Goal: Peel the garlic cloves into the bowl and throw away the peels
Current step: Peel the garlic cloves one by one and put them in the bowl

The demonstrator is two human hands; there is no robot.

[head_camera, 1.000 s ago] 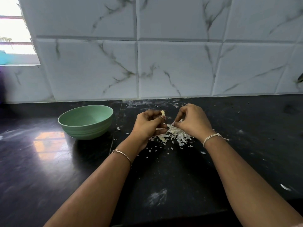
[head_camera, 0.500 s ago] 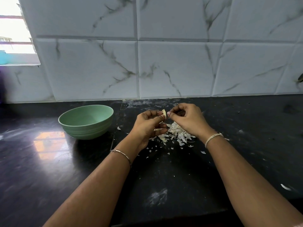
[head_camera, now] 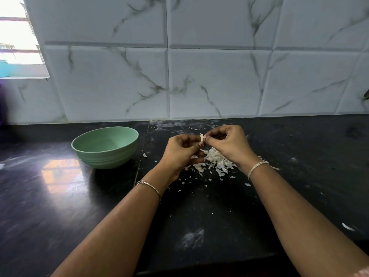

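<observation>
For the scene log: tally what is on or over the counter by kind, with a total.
Green bowl: 1
Garlic clove, pinched by both hands: 1
Pile of peels: 1, loose flakes uncounted
Hands: 2, left hand and right hand
Wrist bands: 2, bracelet and thread band
Total: 7

The left hand [head_camera: 179, 152] and the right hand [head_camera: 229, 144] meet above the black counter [head_camera: 60, 206] and pinch one garlic clove [head_camera: 202, 137], so they block the middle. Just under them lies the pile of peels [head_camera: 216, 163]. The green bowl [head_camera: 103, 158] stands to the left, apart from the left hand, with a strip of bare counter between. The tiled wall [head_camera: 199, 80] closes the back. Right of the right forearm the counter is wide, with small scraps.
</observation>
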